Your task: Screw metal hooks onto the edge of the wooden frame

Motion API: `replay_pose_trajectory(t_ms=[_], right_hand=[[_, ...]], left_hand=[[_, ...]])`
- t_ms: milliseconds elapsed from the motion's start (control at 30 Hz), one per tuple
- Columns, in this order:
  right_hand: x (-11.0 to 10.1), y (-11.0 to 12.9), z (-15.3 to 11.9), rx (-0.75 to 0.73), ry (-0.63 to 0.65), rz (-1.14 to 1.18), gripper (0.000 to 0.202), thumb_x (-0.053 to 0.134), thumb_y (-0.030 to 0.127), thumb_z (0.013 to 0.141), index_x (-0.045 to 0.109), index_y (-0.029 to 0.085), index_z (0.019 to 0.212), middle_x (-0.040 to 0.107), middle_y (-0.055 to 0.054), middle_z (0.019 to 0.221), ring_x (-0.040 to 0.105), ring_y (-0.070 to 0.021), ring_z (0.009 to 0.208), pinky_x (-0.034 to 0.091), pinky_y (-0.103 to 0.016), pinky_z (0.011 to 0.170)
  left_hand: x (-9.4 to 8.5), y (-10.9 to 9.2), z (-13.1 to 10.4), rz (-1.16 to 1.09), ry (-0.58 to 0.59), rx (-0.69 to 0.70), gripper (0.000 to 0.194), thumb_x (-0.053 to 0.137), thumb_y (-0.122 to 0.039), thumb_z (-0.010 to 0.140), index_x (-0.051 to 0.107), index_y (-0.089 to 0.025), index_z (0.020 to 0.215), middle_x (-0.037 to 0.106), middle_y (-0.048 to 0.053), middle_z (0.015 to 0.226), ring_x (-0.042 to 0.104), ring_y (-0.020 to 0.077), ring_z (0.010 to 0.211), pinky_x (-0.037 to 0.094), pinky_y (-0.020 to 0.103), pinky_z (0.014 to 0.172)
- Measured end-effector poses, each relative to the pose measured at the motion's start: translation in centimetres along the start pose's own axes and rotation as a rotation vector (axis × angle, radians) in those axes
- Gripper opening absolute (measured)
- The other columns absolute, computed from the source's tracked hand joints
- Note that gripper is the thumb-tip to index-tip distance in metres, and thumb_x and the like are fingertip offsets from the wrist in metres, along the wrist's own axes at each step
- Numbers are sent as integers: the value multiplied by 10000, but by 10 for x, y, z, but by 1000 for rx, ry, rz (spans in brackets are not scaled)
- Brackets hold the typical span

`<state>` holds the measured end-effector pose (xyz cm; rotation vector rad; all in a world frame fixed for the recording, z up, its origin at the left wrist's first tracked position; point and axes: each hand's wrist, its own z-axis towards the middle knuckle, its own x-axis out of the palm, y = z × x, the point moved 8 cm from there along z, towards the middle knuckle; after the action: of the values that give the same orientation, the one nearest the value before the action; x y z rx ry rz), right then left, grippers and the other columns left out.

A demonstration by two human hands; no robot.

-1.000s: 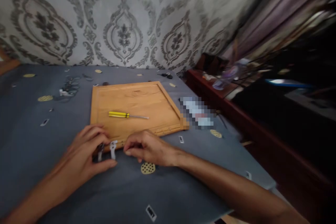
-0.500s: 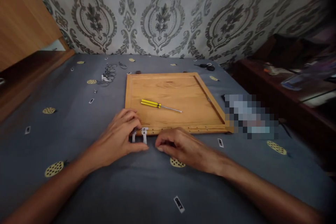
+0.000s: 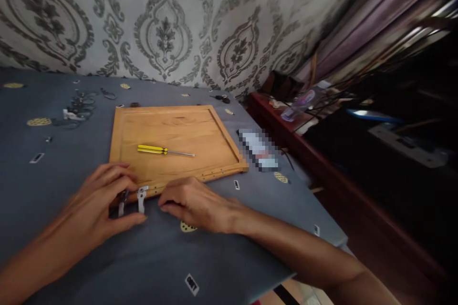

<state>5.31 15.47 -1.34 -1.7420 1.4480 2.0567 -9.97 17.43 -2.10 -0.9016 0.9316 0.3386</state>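
My left hand is curled over the near left corner of a framed wooden panel, its thumb below the edge. Between its thumb and fingers sits a metal bracket with two arms, placed against the panel's near edge; the hand partly hides it. Just right of the bracket, my right hand is closed in a pinch by the same edge. Whatever its fingertips may hold is hidden. A yellow-handled screwdriver lies on the panel, its shaft pointing right.
Several metal brackets lie in a pile at the back left of the blue printed cloth. A small metal piece is nearby. Dark keys or scissors lie behind the panel, and a blurred-out phone-like object to its right.
The view has swung to the right, so everything appears shifted left and more of the dark area at right shows. Both hands keep about the same place at the panel's edge.
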Motion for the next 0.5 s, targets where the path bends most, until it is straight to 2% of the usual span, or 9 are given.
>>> replay_pose_trajectory(t_ms=[200,333,500], right_hand=[[-4,4,-3,-33,-13,-13,136,602,80,955,734,98,986,754,-93,985,654,-144,891,499,-245,823],[-7,4,-5,-66,-56,-2,125,619,63,929,729,120,941,743,-77,952,642,-134,850,490,-244,785],[-20,2,-3,-81,-232,119,125,600,127,971,724,143,961,716,-32,860,639,-108,791,485,-231,743]], left_hand=[[1,6,2,61,65,84,263,759,-520,814,695,-340,995,694,-1,1144,572,310,1211,506,402,954],[0,4,2,0,-1,49,285,721,-560,855,681,-308,983,687,31,1133,551,329,1230,488,447,970],[1,-9,2,-8,6,4,321,776,-532,839,660,-245,924,673,59,1124,539,325,1225,477,469,989]])
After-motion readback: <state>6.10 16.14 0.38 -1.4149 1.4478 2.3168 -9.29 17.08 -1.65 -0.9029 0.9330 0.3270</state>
